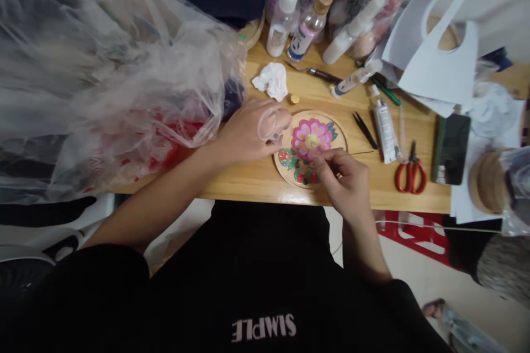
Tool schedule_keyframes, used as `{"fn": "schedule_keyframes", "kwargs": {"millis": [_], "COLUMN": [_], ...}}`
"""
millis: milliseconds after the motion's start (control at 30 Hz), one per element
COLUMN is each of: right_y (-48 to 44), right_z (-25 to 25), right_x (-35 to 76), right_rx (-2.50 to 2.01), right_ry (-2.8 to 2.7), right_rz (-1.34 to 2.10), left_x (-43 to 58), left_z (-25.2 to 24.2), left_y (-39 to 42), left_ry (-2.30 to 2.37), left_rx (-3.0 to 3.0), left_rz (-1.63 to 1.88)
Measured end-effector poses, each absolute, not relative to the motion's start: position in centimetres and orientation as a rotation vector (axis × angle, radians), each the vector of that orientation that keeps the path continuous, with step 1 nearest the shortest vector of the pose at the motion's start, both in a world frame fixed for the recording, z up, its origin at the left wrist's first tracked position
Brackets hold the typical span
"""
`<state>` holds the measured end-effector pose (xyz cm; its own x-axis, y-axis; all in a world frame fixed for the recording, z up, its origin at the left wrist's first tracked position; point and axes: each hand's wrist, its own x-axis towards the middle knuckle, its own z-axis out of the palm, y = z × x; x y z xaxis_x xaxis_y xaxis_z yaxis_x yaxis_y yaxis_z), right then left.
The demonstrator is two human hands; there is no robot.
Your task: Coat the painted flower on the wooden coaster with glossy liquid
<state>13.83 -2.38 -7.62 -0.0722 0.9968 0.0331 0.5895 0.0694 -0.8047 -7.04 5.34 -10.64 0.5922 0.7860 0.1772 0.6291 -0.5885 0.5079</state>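
Observation:
A round wooden disc [339, 128] lies at the near edge of the wooden table [256, 179]. It bears a pink flower [311, 138] with green and red pieces around it. My left hand [250, 131] rests at the disc's left rim, fingers curled round a small clear plastic bag [271, 121]. Over the disc's lower right part, my right hand [345, 179] pinches a thin stick or wire [360, 152] that points right.
A big clear plastic bag [103, 77] fills the left. Bottles [284, 19] stand at the back, with a crumpled tissue [272, 80] and small cap [293, 99] in front. To the right lie black tweezers [364, 129], a glue tube [384, 127], red scissors [409, 171], a phone [450, 149] and white foam sheets [434, 60].

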Motion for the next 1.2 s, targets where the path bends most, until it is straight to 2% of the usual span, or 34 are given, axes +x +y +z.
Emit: {"fn": "schedule_keyframes", "kwargs": {"millis": [1200], "right_y": [-2.46], "right_z": [-7.83], "right_x": [13.79], "right_rx": [-1.619], "right_ry": [-1.798], "right_rz": [0.816], "left_x": [-6.90], "left_z": [-10.21], "left_y": [5.31], "left_ry": [1.155], "left_rx": [2.406], "left_rz": [0.447]}}
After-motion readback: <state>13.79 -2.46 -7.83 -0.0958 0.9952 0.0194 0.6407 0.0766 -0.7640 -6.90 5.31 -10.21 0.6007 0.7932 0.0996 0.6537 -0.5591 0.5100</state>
